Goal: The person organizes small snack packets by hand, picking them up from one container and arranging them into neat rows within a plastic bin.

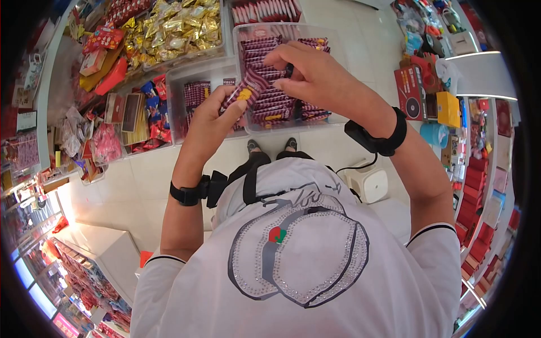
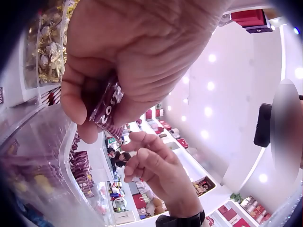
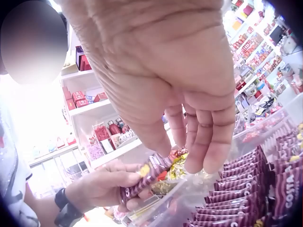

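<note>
My left hand (image 1: 209, 121) pinches a small maroon striped packet (image 1: 247, 91) between thumb and fingers, its yellow mark facing up in the head view. White lettering on the packet (image 2: 110, 103) shows in the left wrist view. Close to its far end is my right hand (image 1: 315, 73), fingers loosely bent and apart, with nothing seen between them. That hand hangs over a clear plastic bin (image 1: 335, 42) filled with rows of similar maroon packets (image 1: 271, 107). In the right wrist view its fingers (image 3: 210, 156) point down beside the packet (image 3: 147, 176).
A second clear bin (image 1: 176, 121) with maroon packets adjoins on the left. Behind it lies a heap of gold-wrapped sweets (image 1: 180, 28). Red and blue packs (image 1: 158, 107) sit further left. A white stool (image 1: 369, 183) stands on the tiled floor; stocked shelves (image 1: 479, 186) line the right.
</note>
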A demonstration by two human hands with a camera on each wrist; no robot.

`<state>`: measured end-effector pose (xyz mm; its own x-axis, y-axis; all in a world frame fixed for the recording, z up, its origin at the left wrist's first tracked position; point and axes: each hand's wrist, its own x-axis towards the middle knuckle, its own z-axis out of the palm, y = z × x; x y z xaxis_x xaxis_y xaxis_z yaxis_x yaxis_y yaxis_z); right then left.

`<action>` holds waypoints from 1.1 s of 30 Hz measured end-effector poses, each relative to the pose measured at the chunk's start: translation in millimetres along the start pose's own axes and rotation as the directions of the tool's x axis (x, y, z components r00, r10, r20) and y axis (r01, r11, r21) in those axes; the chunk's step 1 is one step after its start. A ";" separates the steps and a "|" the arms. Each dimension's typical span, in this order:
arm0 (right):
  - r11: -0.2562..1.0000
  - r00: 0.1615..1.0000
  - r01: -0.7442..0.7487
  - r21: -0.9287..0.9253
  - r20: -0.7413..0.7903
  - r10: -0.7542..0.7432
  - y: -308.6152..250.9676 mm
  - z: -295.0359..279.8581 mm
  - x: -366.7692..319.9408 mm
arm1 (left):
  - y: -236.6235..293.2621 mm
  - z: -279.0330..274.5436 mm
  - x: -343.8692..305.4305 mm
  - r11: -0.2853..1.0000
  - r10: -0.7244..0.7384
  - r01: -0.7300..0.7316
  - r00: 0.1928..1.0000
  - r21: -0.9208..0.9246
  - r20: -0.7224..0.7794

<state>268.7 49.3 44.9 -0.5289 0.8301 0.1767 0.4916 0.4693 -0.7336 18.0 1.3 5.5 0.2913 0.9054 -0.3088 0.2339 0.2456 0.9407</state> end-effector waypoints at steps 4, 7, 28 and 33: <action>0.996 0.995 0.092 -0.005 0.030 -0.092 -5.0 8.7 3.7 | -3.9 9.7 5.8 0.991 0.073 -0.081 0.994 0.107 0.076; 0.997 0.988 0.059 -0.048 0.145 -0.051 0.9 14.8 2.3 | 0.2 16.2 7.5 0.984 0.094 -0.108 0.990 0.139 0.102; 0.942 0.828 -0.335 -0.018 0.471 0.303 44.1 38.6 -17.3 | -43.3 -27.4 -10.0 0.999 -0.014 0.021 0.978 0.034 -0.208; 0.982 0.864 -0.188 -0.018 0.473 0.174 43.8 45.0 -15.5 | -54.0 -28.6 -11.9 0.999 -0.021 0.028 0.980 0.033 -0.196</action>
<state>267.2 43.4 -19.5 -0.6988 0.6559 -0.2856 0.5947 0.3107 -0.7415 -24.7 -12.8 -37.6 0.0986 0.9503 -0.2952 0.2729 0.2594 0.9264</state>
